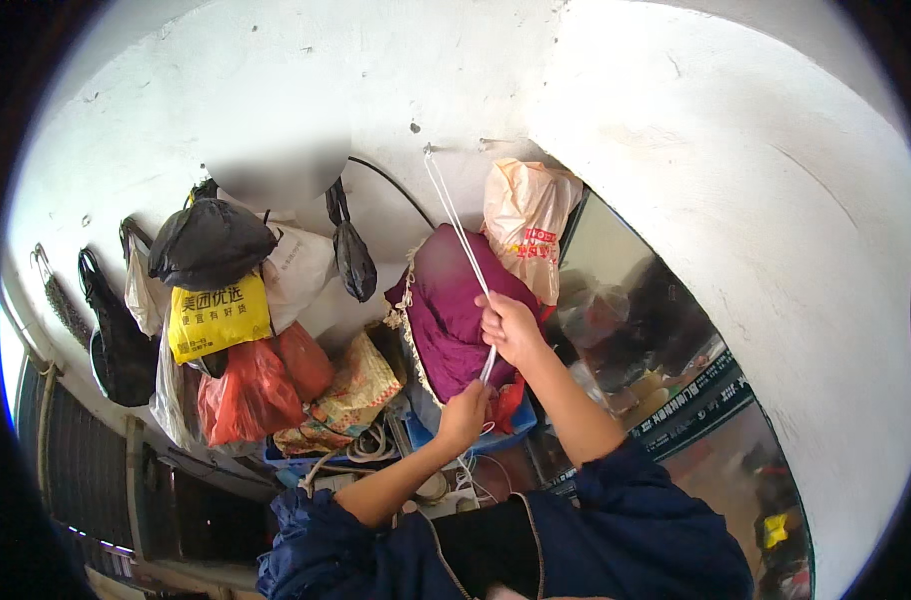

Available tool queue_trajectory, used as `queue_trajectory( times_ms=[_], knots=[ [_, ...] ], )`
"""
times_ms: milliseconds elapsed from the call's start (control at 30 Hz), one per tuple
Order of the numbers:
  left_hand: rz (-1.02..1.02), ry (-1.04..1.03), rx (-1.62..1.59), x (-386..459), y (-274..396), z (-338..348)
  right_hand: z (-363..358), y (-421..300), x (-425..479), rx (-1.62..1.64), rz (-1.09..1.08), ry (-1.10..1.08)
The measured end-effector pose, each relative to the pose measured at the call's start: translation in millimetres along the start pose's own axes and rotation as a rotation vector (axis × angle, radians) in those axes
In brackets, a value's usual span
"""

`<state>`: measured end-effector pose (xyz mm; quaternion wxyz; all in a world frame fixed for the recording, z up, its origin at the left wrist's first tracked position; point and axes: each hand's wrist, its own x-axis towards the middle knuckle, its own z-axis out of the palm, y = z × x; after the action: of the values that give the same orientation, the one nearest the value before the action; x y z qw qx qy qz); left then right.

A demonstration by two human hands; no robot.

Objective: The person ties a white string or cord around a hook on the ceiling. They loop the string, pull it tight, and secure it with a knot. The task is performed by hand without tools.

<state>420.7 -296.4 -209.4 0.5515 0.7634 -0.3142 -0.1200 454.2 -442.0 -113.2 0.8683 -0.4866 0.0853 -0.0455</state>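
A white cord (455, 214) runs doubled and taut from a nail (428, 148) in the wall down to my hands. My right hand (509, 328) is closed around its strands partway down. Lower and to the left, my left hand (465, 415) grips the same cord near its lower end. Loose white strands (467, 476) show beneath my left hand. Behind the cord sits a bulky purple cloth (455, 300) with a lace trim along its left side. Part of the cloth is hidden by my hands and forearms.
Black, yellow and red bags hang on the left, among them a yellow plastic bag (220, 319). A pale plastic bag (527, 217) hangs right of the cord. Below are a patterned bag (358, 382), a coiled rope (371, 444) and a blue container (527, 420). Glass-like panels (628, 300) stand at right.
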Motion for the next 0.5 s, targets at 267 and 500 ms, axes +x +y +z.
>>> queue_trajectory(
  times_ms=[267,500],
  knots=[
    [0.337,0.113,-0.066,-32,56,17,-44,24,-149,-0.520,-0.223,0.244],
    [1.013,0.191,0.297,-29,153,46,-59,8,-281,-0.975,-0.299,0.387]
  ],
)
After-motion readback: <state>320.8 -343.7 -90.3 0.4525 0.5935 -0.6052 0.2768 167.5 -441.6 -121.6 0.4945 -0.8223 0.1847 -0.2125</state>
